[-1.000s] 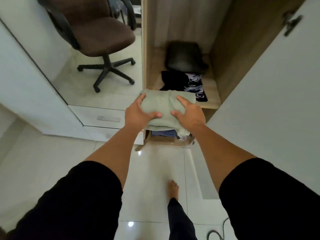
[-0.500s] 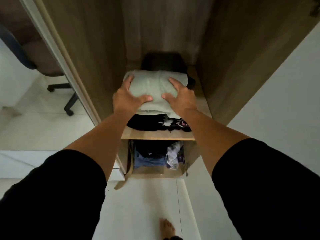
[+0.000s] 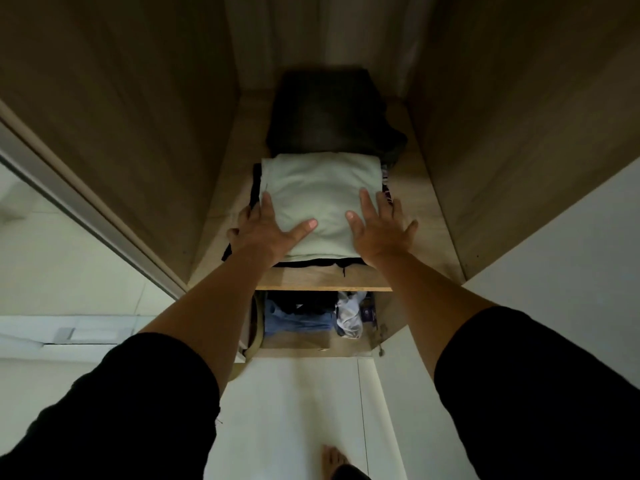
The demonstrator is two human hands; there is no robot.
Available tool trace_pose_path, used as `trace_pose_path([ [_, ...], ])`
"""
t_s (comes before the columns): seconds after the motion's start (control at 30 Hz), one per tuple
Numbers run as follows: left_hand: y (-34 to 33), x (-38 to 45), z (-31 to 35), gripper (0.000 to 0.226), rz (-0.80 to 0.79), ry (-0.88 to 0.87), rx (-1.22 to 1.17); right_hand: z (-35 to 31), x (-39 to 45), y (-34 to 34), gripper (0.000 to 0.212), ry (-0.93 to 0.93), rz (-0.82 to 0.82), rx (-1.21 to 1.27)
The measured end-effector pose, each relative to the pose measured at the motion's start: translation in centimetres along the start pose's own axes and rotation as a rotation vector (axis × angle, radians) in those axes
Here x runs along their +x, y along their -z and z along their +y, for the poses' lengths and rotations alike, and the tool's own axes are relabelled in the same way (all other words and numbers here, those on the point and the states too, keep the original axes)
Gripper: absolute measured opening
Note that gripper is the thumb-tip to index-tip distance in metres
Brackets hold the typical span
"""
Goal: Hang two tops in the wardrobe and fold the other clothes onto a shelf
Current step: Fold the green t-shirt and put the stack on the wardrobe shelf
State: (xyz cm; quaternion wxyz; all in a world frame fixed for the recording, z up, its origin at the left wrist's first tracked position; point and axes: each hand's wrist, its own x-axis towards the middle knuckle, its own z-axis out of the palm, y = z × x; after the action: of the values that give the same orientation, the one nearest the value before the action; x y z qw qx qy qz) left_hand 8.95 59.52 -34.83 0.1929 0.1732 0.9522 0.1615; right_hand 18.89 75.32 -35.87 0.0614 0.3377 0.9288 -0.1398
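A: Head view: where does the folded pale-green garment [image 3: 317, 199] lie?

B: On the shelf [image 3: 408, 188], atop a dark printed garment [image 3: 257, 188], just in front of the dark folded pile [image 3: 329, 116]; its long axis runs front to back.

A: And the hands?

B: Left hand [image 3: 266, 230] and right hand [image 3: 377, 226] rest flat, fingers spread, on its near corners; both equally near; withdrawal is probably toward the shelf's front edge.
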Motion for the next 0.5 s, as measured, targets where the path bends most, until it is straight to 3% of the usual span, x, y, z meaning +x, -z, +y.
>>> trace_pose_path([
  [0.2, 1.6, -2.4, -0.4, 0.109, -0.001, 0.095, -0.099, -0.6, -2.2, 2.6, 0.061, -0.040, -0.038, 0.003],
  [0.5, 10.6, -14.0, -0.4, 0.095, 0.164, -0.175, 0.010, -2.7, -15.1, 11.5, 0.061, -0.032, 0.154, 0.017],
])
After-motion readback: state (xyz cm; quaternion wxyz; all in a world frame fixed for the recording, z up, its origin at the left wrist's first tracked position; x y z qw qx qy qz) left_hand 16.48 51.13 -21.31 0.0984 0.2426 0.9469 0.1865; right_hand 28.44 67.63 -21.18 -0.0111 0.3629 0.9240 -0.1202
